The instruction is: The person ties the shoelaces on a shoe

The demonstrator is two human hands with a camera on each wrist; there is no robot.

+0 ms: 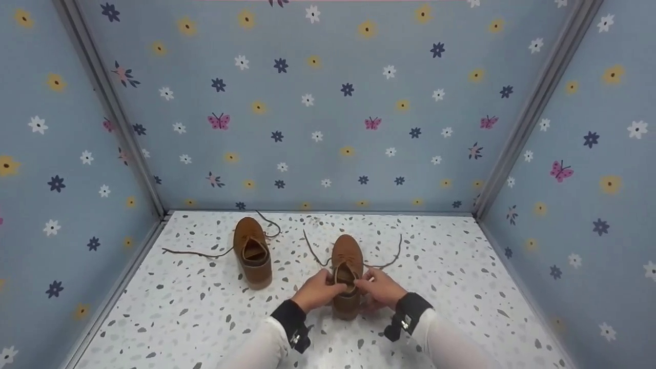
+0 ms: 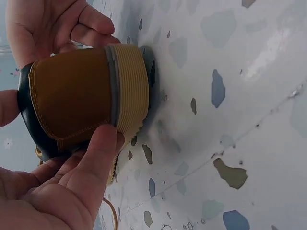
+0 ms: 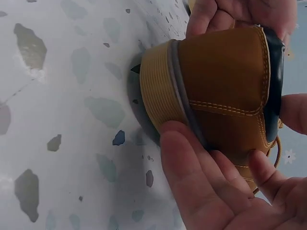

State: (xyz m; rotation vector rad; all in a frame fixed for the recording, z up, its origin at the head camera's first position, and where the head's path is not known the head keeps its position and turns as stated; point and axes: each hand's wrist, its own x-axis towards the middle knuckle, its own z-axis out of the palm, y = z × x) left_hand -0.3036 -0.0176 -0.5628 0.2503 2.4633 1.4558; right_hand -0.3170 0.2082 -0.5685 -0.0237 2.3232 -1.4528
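Observation:
A brown lace-up shoe (image 1: 346, 248) stands on the speckled floor, toe toward the back wall and laces spread to both sides. My left hand (image 1: 318, 291) holds its left side, the thumb at the dark-lined opening and the other fingers along the outside. On the opposite side my right hand (image 1: 383, 288) holds it the same way. Up close in the left wrist view, the shoe's heel (image 2: 72, 91) shows a ribbed tan sole. Fingers (image 3: 184, 163) of the right hand lie along the shoe's side and sole in the right wrist view.
The matching brown shoe (image 1: 248, 230) stands to the left, its loose laces (image 1: 200, 253) stretched over the floor (image 1: 441, 318). Blue flower-patterned panels (image 1: 318, 118) enclose the floor at the back and both sides, with grey posts (image 1: 533, 118) at the corners.

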